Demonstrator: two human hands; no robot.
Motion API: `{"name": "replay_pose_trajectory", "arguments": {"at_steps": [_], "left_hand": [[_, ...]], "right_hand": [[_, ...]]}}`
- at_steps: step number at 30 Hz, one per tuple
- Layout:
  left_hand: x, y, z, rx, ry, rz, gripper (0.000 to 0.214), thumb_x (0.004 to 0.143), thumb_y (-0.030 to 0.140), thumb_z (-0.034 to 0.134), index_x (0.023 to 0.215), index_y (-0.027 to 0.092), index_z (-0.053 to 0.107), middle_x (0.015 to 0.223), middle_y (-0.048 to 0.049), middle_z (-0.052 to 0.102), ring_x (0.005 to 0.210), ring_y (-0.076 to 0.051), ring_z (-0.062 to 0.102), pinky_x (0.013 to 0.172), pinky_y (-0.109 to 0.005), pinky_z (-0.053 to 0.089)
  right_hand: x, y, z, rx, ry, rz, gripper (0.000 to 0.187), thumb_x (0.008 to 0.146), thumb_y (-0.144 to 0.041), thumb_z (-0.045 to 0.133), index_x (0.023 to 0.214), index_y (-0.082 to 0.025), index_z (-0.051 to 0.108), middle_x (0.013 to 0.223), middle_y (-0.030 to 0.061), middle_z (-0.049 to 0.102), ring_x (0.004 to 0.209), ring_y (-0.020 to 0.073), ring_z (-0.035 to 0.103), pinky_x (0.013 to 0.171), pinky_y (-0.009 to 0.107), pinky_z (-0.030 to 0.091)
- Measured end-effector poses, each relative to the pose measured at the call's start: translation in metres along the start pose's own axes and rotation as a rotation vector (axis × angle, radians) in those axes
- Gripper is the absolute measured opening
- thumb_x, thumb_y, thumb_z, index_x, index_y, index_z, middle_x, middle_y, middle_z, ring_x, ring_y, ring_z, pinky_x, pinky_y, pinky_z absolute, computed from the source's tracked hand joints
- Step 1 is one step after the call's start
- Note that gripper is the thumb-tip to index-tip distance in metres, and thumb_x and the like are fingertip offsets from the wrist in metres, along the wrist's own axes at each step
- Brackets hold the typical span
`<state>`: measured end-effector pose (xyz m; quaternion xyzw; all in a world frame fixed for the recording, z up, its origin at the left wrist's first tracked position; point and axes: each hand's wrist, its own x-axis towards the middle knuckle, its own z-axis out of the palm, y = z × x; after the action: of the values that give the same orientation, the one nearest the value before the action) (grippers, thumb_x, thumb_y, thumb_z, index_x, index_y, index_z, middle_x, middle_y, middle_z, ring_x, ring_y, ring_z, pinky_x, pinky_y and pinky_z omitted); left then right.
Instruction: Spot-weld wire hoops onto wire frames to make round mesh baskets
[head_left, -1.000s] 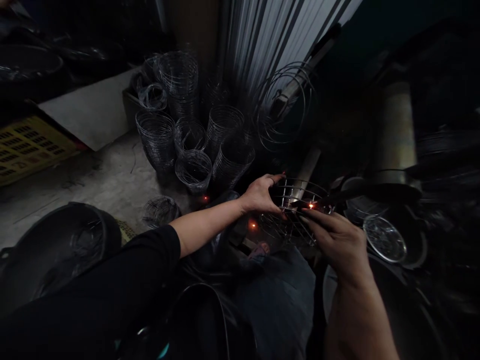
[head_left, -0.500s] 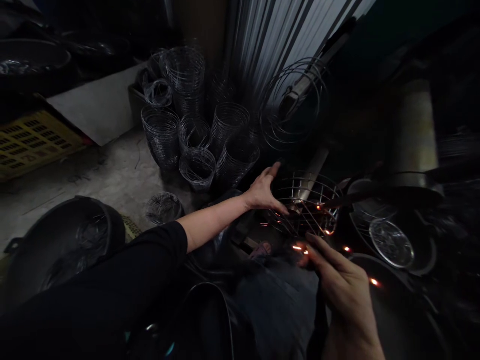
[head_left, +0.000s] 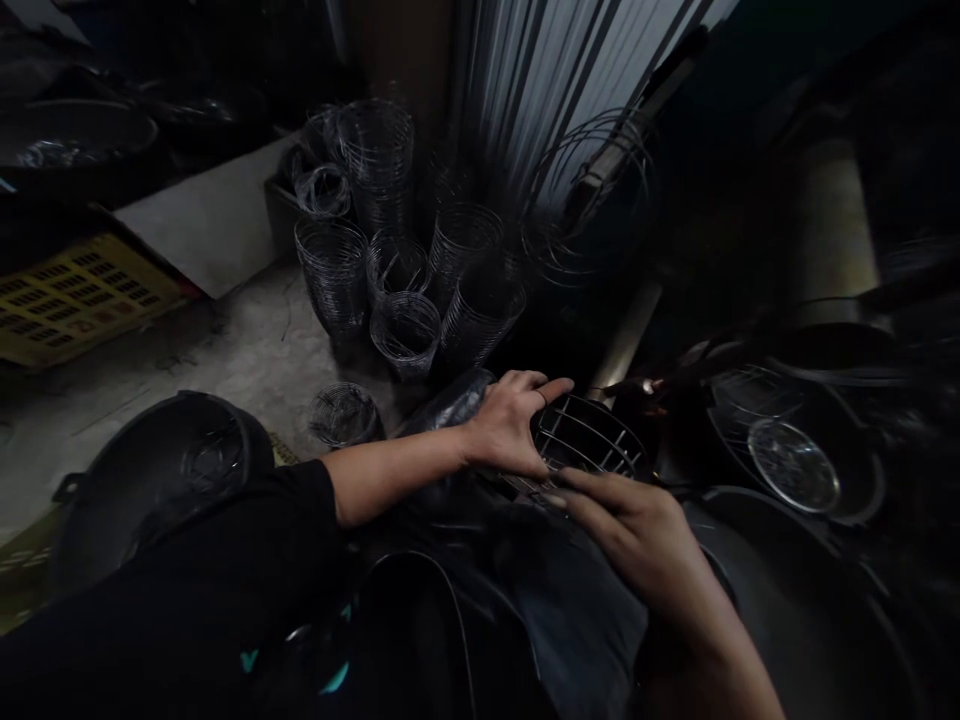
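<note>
Two bare hands met over a round wire grille [head_left: 589,448] low in the middle of the view. The left hand [head_left: 510,428] came in from the left on an outstretched forearm below a black sleeve [head_left: 225,580]; its palm faced down, its fingers spread and curled over the grille's near-left rim, the forefinger stretched across the top edge, so it gripped the frame. To its right, the right hand [head_left: 637,525] rose from the lower edge, back of the hand toward the camera, fingers extended and close together, their tips laid on the grille's near rim; whether it clasped the wire or merely rested there could not be told. The grille was a shallow, domed basket of thin, bright metal bars running side by side within a ring, tilted toward the camera. Just beyond it, a small orange glow [head_left: 651,384] showed beside a dark machine [head_left: 757,350].
</note>
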<state>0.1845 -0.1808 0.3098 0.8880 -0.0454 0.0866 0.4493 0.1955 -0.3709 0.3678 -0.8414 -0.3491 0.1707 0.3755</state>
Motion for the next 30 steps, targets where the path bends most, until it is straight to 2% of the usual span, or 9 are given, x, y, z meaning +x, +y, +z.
{"name": "replay_pose_trajectory", "arguments": {"at_steps": [3,8,10,14,18,21,24,30], "left_hand": [[-0.005,0.008,0.005,0.078,-0.015,0.018,0.103,0.048,0.055,0.08,0.138,0.017,0.048,0.132,-0.0176,0.049,0.121,-0.035,0.046,0.101,-0.055,0.04],[0.0,0.012,0.011,0.121,-0.025,0.029,0.098,0.051,0.053,0.076,0.138,0.019,0.048,0.13,-0.0169,0.05,0.119,-0.034,0.047,0.098,-0.055,0.042],[0.005,0.014,0.012,0.129,-0.029,0.026,0.097,0.051,0.049,0.076,0.139,0.019,0.047,0.131,-0.0167,0.049,0.12,-0.034,0.047,0.097,-0.055,0.042],[0.015,0.018,0.013,0.143,-0.044,0.01,0.096,0.051,0.046,0.075,0.139,0.02,0.046,0.132,-0.0156,0.048,0.12,-0.035,0.046,0.096,-0.056,0.043],[0.028,0.021,0.014,0.146,-0.036,0.003,0.095,0.051,0.044,0.075,0.139,0.021,0.046,0.132,-0.0146,0.049,0.119,-0.034,0.047,0.096,-0.054,0.044],[0.04,0.021,0.016,0.148,-0.009,0.01,0.094,0.051,0.046,0.074,0.138,0.021,0.046,0.131,-0.014,0.049,0.119,-0.033,0.046,0.096,-0.053,0.044],[0.055,0.022,0.018,0.153,-0.004,0.005,0.094,0.051,0.045,0.074,0.137,0.022,0.046,0.131,-0.0131,0.048,0.12,-0.034,0.045,0.096,-0.053,0.044],[0.072,0.024,0.017,0.147,-0.022,-0.046,0.09,0.051,0.044,0.074,0.135,0.025,0.048,0.129,-0.0107,0.048,0.118,-0.034,0.046,0.093,-0.053,0.047]], "right_hand": [[0.004,0.009,-0.002,-0.097,0.005,0.07,0.028,0.089,-0.039,0.056,0.091,-0.021,0.077,0.085,0.0058,0.074,0.073,0.0202,0.07,0.066,0.028,0.055],[-0.006,0.018,0.003,-0.745,0.048,-0.105,0.031,0.083,-0.022,0.056,0.109,-0.017,0.072,0.088,0.0088,0.073,0.08,0.0257,0.066,0.068,0.036,0.053],[-0.009,0.021,0.006,-0.874,0.062,-0.157,0.032,0.082,-0.016,0.053,0.109,-0.015,0.071,0.087,0.0093,0.073,0.081,0.0268,0.064,0.069,0.038,0.053],[-0.009,0.033,0.006,-0.805,0.203,-0.263,0.033,0.086,-0.012,0.044,0.103,-0.017,0.072,0.083,0.0057,0.073,0.078,0.0222,0.063,0.071,0.034,0.052],[-0.004,0.044,-0.002,-0.73,0.333,-0.33,0.031,0.089,-0.015,0.044,0.101,-0.018,0.073,0.079,0.0047,0.072,0.074,0.0199,0.063,0.073,0.032,0.053],[0.004,0.047,-0.011,-0.715,0.362,-0.361,0.029,0.089,-0.013,0.047,0.1,-0.015,0.073,0.072,0.0043,0.07,0.067,0.0183,0.061,0.068,0.03,0.052],[0.013,0.051,-0.021,-0.715,0.396,-0.361,0.028,0.09,-0.015,0.048,0.099,-0.015,0.074,0.072,0.0051,0.069,0.068,0.0187,0.061,0.067,0.03,0.051],[0.026,0.058,-0.034,-0.682,0.363,-0.24,0.03,0.09,-0.024,0.047,0.099,-0.019,0.075,0.08,0.0067,0.072,0.071,0.0184,0.063,0.064,0.029,0.05]]}}
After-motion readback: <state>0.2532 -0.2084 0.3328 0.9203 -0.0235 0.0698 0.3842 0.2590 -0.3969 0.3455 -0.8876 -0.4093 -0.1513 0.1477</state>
